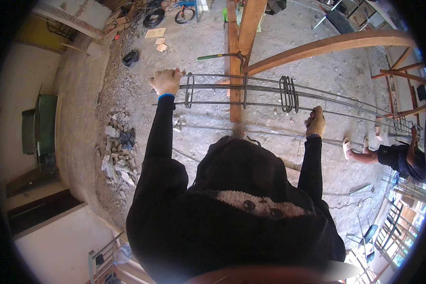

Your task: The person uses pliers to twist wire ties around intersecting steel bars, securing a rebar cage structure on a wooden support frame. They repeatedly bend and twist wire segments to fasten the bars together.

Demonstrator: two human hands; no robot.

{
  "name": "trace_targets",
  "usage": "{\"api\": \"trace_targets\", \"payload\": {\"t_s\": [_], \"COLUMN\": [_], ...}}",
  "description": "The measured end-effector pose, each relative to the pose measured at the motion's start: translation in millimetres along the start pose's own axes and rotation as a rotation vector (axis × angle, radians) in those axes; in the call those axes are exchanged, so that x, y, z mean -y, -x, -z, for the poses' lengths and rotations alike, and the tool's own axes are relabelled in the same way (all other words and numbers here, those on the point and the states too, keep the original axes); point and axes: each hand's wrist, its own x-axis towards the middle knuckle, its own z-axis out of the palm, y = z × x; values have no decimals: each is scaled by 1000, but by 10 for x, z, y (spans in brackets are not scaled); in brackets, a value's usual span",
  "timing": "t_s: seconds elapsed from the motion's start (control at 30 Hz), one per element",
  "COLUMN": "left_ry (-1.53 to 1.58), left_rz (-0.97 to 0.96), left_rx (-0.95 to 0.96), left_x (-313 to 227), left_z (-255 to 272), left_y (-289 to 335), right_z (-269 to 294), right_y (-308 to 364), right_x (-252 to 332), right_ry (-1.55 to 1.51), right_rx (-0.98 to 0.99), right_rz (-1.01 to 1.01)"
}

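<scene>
A rebar cage (265, 88) of long steel bars stretches across in front of me, resting on a wooden support (235, 102). My left hand (165, 82), in a pale glove with a blue cuff, is closed around the bars at the cage's left end. A single stirrup (189, 91) hangs beside it. Several stirrups (287, 93) are bunched farther right on the bars. My right hand (315, 122), also gloved, is closed just below the nearest bar. A thin strand rises by its fingers; what they hold is hidden.
A green-handled tool (215, 57) lies against the wooden post. A curved-looking timber beam (331, 48) runs to the right. Another person (397, 158) in dark clothes is at the cage's far right end. Broken rubble (116, 161) lies on the left, and loose bars (265, 131) are on the floor.
</scene>
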Motion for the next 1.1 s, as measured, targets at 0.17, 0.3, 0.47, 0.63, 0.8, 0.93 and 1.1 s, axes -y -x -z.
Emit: {"api": "trace_targets", "payload": {"t_s": [0.17, 0.3, 0.47, 0.63, 0.8, 0.93, 1.1], "left_ry": [-7, 35, 151, 416, 258, 418, 437], "left_rz": [19, 27, 122, 364, 139, 85, 123], "left_rx": [22, -68, -404, -152, 0, -17, -121], "left_x": [-17, -14, -134, -262, -376, -359, -408], "left_z": [-14, -85, 17, 358, 374, 214, 165], "left_y": [6, -5, 179, 814, 1098, 1051, 1079], "right_z": [-26, -16, 14, 70, 41, -125, -533], "right_y": [16, 22, 61, 264, 619, 890, 1194], "right_x": [9, 5, 20, -68, -284, -279, -208], "right_ry": [54, 52, 93, 55, 223, 433, 458], "right_rx": [-29, -33, -31, -111, -131, 37, 508], "right_rz": [23, 32, 9, -18, 74, 247, 153]}}
